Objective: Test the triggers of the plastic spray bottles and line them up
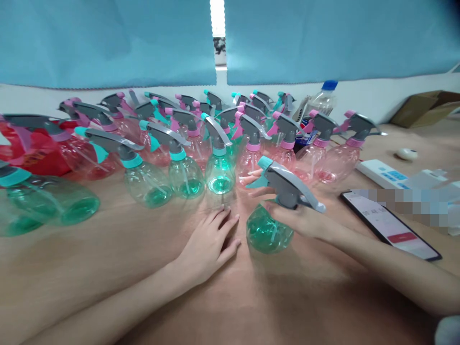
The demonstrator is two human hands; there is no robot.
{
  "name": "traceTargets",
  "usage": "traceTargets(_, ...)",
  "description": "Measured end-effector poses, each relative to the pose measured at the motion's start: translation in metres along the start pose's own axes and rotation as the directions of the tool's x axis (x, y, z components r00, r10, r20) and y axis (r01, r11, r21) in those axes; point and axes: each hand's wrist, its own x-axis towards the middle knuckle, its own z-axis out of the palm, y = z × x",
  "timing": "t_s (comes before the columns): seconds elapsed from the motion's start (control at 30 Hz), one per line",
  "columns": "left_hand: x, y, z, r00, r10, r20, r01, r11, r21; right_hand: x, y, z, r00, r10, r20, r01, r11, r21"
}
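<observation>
My right hand (298, 218) is wrapped round the neck of a green spray bottle (268, 232) with a grey trigger head and teal nozzle, standing on the wooden table (143, 268). My left hand (208, 244) lies flat on the table just left of that bottle, fingers stretched out and holding nothing. Behind both hands stand several green spray bottles (219, 175) and pink spray bottles (336, 160) in rows.
A phone (390, 230) with a lit screen lies at the right, near my right forearm. A white device (383, 173), a small white object (407, 154), a cardboard box (427, 108) and a clear water bottle (321, 101) sit further right. Blue curtains hang behind.
</observation>
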Motion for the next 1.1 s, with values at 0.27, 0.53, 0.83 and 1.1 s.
traceTargets(0.27, 0.0013, -0.0004, 0.0, 1.0, 0.011, -0.006, -0.011, 1.0, 0.0, 0.0037, -0.0058, 0.0012, 0.999, -0.05, -0.001, 0.05, 0.998, -0.027)
traceTargets(0.53, 0.0014, -0.0003, -0.0004, 1.0, 0.017, -0.014, -0.017, 1.0, 0.01, 0.0036, -0.0015, 0.0022, 0.998, -0.055, 0.017, 0.055, 0.998, 0.019)
traceTargets(0.83, 0.0011, -0.0007, 0.0004, 1.0, 0.019, -0.018, -0.019, 1.0, 0.004, 0.0045, -0.0058, 0.0019, 0.998, -0.058, 0.019, 0.058, 0.997, -0.048)
traceTargets(1.1, 0.0004, -0.0004, 0.0004, 0.999, 0.021, -0.031, -0.021, 1.0, 0.003, 0.0044, -0.0002, 0.0005, 0.997, -0.07, 0.016, 0.071, 0.994, -0.087)
